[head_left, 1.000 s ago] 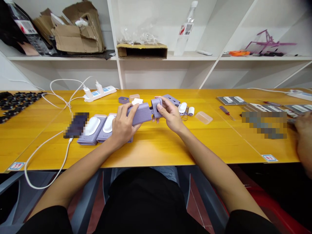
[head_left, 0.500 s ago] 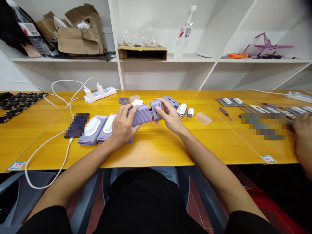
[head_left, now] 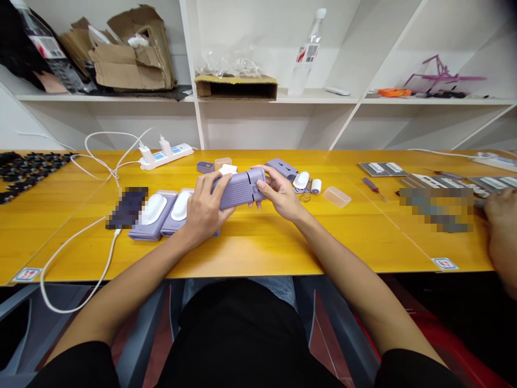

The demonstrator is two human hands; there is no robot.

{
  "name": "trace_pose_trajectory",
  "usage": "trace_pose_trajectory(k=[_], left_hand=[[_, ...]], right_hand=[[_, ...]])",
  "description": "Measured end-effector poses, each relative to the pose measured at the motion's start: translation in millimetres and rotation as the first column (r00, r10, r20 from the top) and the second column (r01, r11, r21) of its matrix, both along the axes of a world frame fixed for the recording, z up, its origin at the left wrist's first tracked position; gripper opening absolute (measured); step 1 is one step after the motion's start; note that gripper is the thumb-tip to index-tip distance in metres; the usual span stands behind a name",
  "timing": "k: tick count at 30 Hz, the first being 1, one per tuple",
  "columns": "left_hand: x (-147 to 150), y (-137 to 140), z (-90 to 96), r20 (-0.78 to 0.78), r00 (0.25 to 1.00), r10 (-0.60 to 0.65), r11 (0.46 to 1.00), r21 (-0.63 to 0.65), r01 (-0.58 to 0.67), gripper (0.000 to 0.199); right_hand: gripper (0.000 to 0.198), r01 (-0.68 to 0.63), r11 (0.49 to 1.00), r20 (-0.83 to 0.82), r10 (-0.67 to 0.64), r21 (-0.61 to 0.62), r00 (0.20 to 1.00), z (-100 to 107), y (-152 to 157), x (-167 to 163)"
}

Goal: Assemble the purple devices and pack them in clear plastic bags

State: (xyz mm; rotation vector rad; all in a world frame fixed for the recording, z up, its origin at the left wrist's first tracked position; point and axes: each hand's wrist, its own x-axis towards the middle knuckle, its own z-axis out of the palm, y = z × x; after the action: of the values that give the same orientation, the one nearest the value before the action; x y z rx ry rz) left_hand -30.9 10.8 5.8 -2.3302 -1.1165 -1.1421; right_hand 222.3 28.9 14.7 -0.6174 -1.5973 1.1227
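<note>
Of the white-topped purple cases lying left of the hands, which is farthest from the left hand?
The leftmost case, beside the dark pixelated device; its neighbour lies nearer, partly hidden by the left hand.

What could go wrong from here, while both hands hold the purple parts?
A thin dark gap shows between the ribbed purple body in the left hand and the purple cap in the right hand; the cap might sit crooked. The white cable hangs past the table near the left forearm; a snag could drag the blurred dark device at its end.
</note>
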Motion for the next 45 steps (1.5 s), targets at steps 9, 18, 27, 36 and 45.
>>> trace_pose_trajectory(k=[9, 18, 27, 36, 45], left_hand=[[1, -1, 1.1, -0.004, 1.0, 0.026, 1.0, -0.008, -0.026, 0.077], [-3, 9, -2.8, -0.024, 0.996, -0.082, 0.997, -0.001, 0.082, 0.088], [-7, 20, -7.0, 0.343, 0.929, -0.14, 0.98, -0.083, 0.178, 0.09], [-2, 21, -3.4, 0.747, 0.663, -0.05, 0.751, -0.41, 0.518, 0.091], [7, 5, 15.4, 0.829, 0.559, 0.003, 0.69, -0.406, 0.599, 0.096]], right_hand=[[0.064, 0.042, 0.998, -0.064, -0.045, -0.042, 0.997, -5, 2, -3], [0.066, 0.051, 0.998, -0.034, -0.052, -0.024, 0.998, -1, -4, -4], [0.063, 0.128, 0.992, -0.127, -0.128, -0.012, 0.984, 1, -2, -3], [0.064, 0.13, 0.991, -0.215, -0.133, -0.028, 0.968, -9, 4, -7], [0.065, 0.073, 0.997, -0.164, -0.066, 0.037, 0.984, -8, 0, -9]])
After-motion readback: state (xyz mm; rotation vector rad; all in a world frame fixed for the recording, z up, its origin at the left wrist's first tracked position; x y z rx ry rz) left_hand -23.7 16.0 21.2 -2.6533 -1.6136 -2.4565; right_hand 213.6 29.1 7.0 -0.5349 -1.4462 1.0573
